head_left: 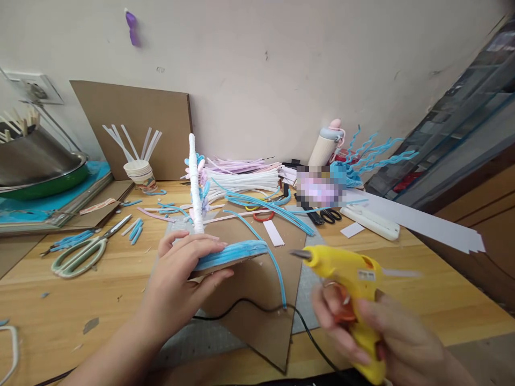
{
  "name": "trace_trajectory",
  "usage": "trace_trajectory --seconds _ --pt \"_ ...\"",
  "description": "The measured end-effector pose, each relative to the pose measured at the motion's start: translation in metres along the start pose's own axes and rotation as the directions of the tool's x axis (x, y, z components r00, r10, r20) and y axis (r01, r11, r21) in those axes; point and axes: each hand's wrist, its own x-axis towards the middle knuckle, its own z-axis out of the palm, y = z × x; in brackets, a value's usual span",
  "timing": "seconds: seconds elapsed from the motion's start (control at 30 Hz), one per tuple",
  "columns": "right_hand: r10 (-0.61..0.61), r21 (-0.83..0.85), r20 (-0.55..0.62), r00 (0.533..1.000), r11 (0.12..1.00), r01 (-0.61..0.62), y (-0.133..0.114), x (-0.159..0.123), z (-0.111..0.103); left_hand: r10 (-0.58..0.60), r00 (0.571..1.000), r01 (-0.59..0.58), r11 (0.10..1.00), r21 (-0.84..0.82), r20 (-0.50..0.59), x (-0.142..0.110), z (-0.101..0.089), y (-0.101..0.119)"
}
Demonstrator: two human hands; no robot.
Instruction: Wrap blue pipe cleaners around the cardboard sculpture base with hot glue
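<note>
My left hand [181,268] grips a flat cardboard base [235,252] whose top and edge are covered with blue pipe cleaners; the thumb is underneath, the fingers on top. From the base rises an upright white fuzzy post [194,182] with blue and pink pieces on it. In my right hand [386,332] is a yellow hot glue gun [341,262], its nozzle pointing left toward the base but apart from it. Fingers wrap the handle around the orange trigger, and a glue stick sticks out at the back. A loose blue pipe cleaner [277,273] hangs past the base's right end.
Cardboard [257,338] and a grey mat lie under my hands, crossed by a black cord [241,301]. Green-handled scissors [86,254] are at left, near a paper cup [140,174] of glue sticks. Bundled pipe cleaners [241,179], black-handled scissors [330,215] and a bottle [324,145] stand farther back.
</note>
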Motion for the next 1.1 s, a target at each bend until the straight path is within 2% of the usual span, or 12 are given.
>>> trace_trajectory --seconds 0.03,0.1,0.17,0.23,0.4,0.6,0.8,1.1 --pt "-0.023 -0.145 -0.058 0.998 0.989 0.014 0.001 0.001 0.006 0.0 1.0 0.0 1.0 0.001 0.001 0.0 0.0 0.0" --pt "-0.131 -0.46 -0.142 0.981 0.887 0.052 0.001 0.004 0.018 0.003 1.0 -0.003 1.0 0.003 0.008 -0.001 0.001 0.002" --pt "-0.232 -0.666 -0.118 0.966 0.74 0.096 -0.001 0.007 0.03 0.008 1.0 -0.009 1.0 0.005 0.016 -0.001 0.001 0.003" --pt "-0.296 -0.746 -0.06 0.953 0.648 0.154 -0.004 0.009 0.038 0.016 1.0 -0.016 1.0 0.009 0.019 -0.002 0.002 0.005" --pt "-0.389 -0.77 -0.04 0.92 0.599 0.22 -0.004 0.012 0.043 0.027 1.0 -0.027 0.999 0.025 0.013 -0.002 0.002 0.007" --pt "-0.415 -0.765 -0.021 0.91 0.592 0.252 0.0 0.015 0.042 0.023 0.999 -0.023 0.999 0.029 0.025 -0.003 0.002 0.006" --pt "-0.39 -0.79 -0.055 0.919 0.58 0.199 0.004 0.014 0.04 0.002 1.0 -0.002 1.0 0.018 0.014 -0.003 0.003 0.007" --pt "-0.481 -0.83 -0.117 0.869 0.527 0.181 0.009 0.01 0.038 0.01 1.0 -0.01 1.0 0.011 0.019 -0.002 0.002 0.006"
